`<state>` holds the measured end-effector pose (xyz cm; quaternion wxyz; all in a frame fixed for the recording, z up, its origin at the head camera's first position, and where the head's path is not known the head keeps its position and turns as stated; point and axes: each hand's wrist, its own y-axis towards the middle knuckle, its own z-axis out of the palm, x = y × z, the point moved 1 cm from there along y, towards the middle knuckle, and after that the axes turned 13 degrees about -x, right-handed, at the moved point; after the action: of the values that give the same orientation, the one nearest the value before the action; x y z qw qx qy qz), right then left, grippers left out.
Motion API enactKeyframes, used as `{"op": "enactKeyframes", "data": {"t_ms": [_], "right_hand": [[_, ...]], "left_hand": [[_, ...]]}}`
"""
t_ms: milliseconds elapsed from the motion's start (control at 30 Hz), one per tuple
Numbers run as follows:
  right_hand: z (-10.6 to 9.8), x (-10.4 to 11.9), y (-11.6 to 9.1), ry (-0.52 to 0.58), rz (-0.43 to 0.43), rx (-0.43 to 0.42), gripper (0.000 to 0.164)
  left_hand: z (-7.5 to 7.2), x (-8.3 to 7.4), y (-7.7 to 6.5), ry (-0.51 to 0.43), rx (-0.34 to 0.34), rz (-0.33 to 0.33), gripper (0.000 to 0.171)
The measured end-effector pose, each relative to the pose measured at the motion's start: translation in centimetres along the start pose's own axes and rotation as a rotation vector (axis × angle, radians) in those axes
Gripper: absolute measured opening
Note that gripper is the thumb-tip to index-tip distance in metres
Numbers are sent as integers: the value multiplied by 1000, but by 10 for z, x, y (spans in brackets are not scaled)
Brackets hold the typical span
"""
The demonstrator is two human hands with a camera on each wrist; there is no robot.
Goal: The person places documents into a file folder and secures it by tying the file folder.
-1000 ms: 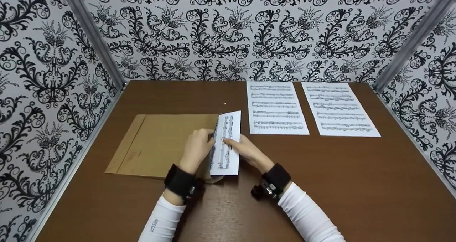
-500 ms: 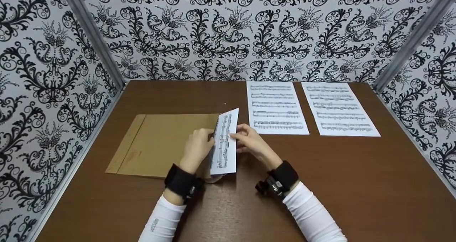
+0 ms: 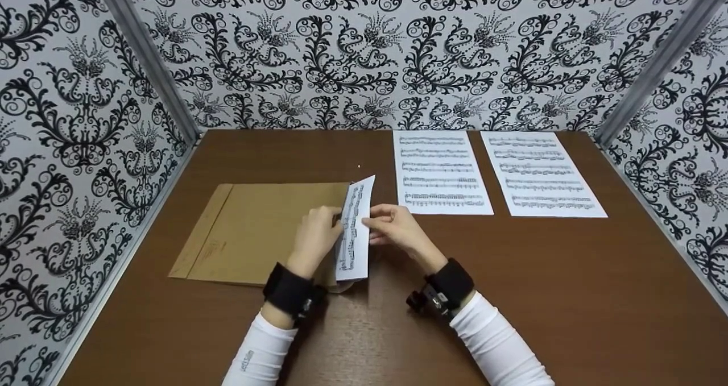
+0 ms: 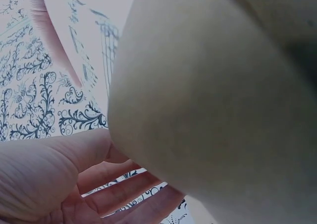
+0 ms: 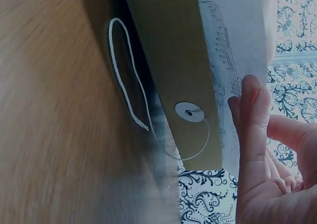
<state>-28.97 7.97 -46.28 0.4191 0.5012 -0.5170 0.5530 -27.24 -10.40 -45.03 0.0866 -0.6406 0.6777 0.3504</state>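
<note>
A brown paper envelope (image 3: 256, 227) lies on the table, its mouth toward the right. My left hand (image 3: 315, 232) grips the envelope by its mouth edge, thumb on one face and fingers behind, as the left wrist view shows. A sheet of printed music (image 3: 355, 238) sticks out of the mouth, tilted up; the rest of it is hidden inside. Its outer edge is pinched between the thumb and fingers of my right hand (image 3: 401, 229). In the right wrist view the envelope's underside carries a white button disc (image 5: 189, 112) and a looped white string (image 5: 119, 65).
Two more music pages lie flat at the back right of the brown table (image 3: 512, 283): a nearer-to-centre page (image 3: 443, 173) and a right-hand page (image 3: 543, 174). Patterned walls (image 3: 352, 50) stand behind and at both sides.
The sheet has slid left, so less of it shows outside the envelope. My right hand has shifted its hold from the sheet's face to its outer edge. My left hand has stayed put.
</note>
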Motion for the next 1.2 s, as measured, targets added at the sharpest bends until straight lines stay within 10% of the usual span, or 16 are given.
{"op": "enactKeyframes", "data": {"t_ms": [1200], "right_hand": [[7, -17, 20, -172, 41, -6, 25]], "left_hand": [[1, 0, -1, -11, 2, 13, 28]]}}
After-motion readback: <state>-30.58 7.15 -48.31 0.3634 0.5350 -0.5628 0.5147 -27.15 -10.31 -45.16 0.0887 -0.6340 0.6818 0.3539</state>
